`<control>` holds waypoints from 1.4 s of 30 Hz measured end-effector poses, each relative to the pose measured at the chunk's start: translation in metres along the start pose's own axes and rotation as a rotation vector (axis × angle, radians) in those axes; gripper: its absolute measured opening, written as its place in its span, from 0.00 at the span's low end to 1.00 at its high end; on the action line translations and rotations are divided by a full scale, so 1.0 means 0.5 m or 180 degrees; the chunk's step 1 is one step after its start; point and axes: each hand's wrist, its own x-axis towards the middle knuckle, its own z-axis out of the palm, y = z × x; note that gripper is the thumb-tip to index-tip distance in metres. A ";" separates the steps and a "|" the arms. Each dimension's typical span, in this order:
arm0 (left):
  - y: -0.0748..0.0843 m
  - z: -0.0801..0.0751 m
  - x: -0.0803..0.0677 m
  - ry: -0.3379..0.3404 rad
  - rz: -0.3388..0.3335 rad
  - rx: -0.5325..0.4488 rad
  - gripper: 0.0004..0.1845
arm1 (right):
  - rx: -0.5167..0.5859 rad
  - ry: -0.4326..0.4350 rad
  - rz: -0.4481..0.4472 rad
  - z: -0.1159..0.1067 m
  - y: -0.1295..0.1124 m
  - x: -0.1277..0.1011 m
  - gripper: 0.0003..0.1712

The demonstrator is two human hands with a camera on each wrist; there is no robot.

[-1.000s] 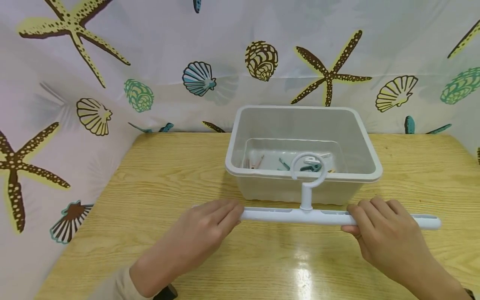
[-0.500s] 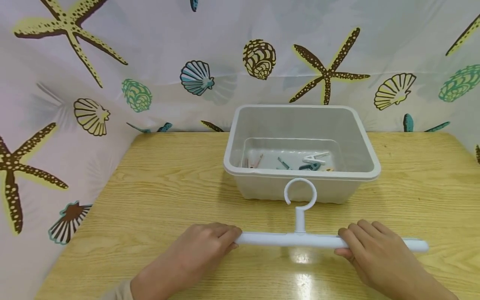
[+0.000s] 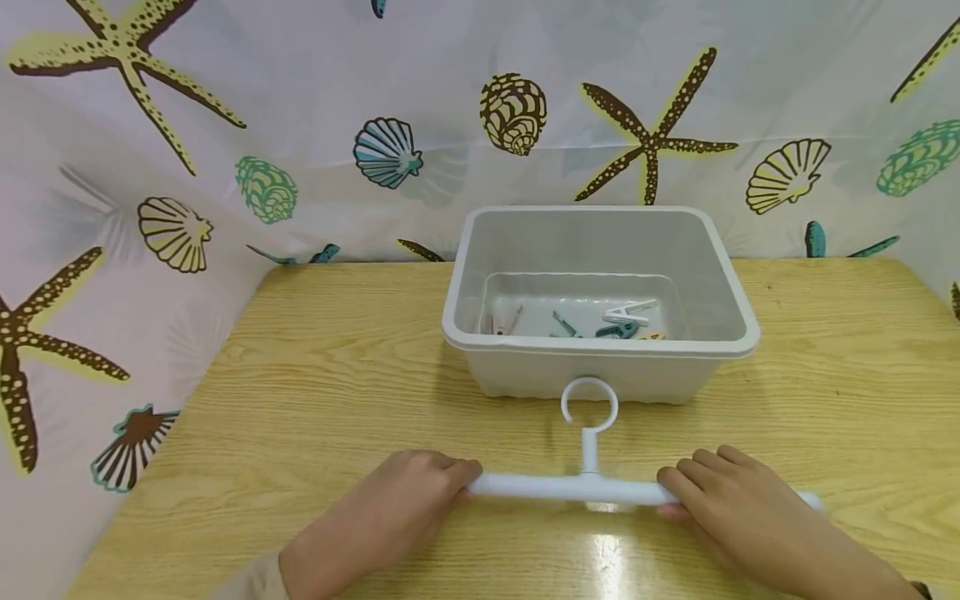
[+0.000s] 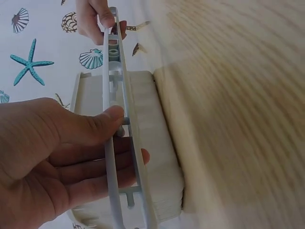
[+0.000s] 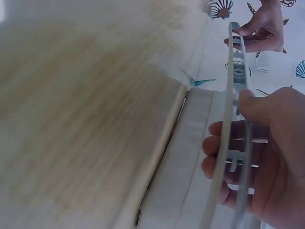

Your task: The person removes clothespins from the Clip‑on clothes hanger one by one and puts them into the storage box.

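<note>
A white plastic hanger (image 3: pixel 555 487) with a round hook (image 3: pixel 590 403) and a long straight bar is held crosswise above the table in front of the bin. My left hand (image 3: pixel 401 504) grips the bar left of the hook. On the other side my right hand (image 3: pixel 738 508) grips it near its right end. Seen from the left wrist, the hanger (image 4: pixel 110 162) has two rails joined by small cross pieces, and my left thumb lies on one rail with fingers behind. In the right wrist view, my right thumb and curled fingers (image 5: pixel 214 145) hold the rails.
A pale grey plastic bin (image 3: pixel 585 345) stands behind the hanger. Several clothespins lie inside it, among them a white clothespin (image 3: pixel 628 312) and a dark green one (image 3: pixel 617 331). A shell-and-starfish curtain (image 3: pixel 450 83) closes off the back of the wooden table (image 3: pixel 322 358).
Both hands have drawn the hanger toward me and lowered it, so its hook no longer overlaps the bin's opening. The hanger has also shifted slightly left; both grips stay the same.
</note>
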 end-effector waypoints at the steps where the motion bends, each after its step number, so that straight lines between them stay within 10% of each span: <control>1: -0.002 0.003 0.002 -0.0014 -0.0005 -0.0034 0.03 | -0.0008 -0.0036 -0.0010 0.001 0.002 0.001 0.27; 19: -0.010 0.028 0.020 -0.0421 -0.0132 0.0051 0.05 | -0.0090 -0.0938 -0.0030 0.013 0.010 0.004 0.13; 42: -0.012 0.047 0.031 -0.0394 -0.0194 0.0310 0.06 | -0.0196 -0.0998 -0.0018 0.019 0.019 0.013 0.17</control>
